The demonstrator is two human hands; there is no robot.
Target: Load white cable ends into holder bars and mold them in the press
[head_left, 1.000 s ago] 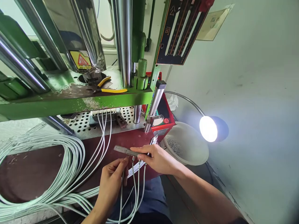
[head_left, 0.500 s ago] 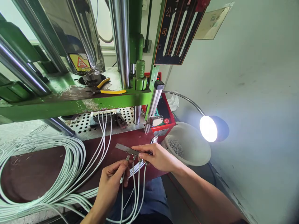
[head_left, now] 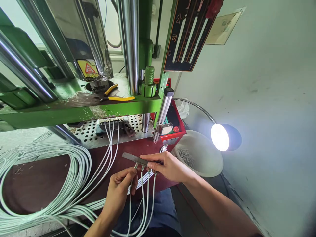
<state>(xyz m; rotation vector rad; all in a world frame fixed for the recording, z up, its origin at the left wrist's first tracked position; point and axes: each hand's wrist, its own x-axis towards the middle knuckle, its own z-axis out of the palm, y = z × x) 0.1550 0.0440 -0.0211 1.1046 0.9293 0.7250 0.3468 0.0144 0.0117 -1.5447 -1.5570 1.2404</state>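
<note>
In my right hand (head_left: 164, 165) is a flat grey metal bar (head_left: 130, 157), pinched between thumb and fingers at its right part. Several white cables hang from the bar's lower edge by small metal connectors (head_left: 143, 167). My left hand (head_left: 122, 184) is closed on the leftmost cable (head_left: 130, 210), just below its metal connector (head_left: 136, 165). That connector's tip meets the bar's lower edge; whether it is seated there I cannot tell. My right thumb partly hides the connectors on the right.
A large coil of white cable (head_left: 81, 168) lies on the dark red table (head_left: 103, 153) at left. Behind stands a green press (head_left: 123, 107) with yellow-handled pliers (head_left: 120, 98) on its plate. Cables run into a mould block (head_left: 101, 126). At right are a lit lamp (head_left: 219, 137) and white tub (head_left: 209, 164).
My left hand has brought its cable's connector slightly up and right, closing the small gap to the metal bar. My right hand keeps its hold, and the view has shifted a little.
</note>
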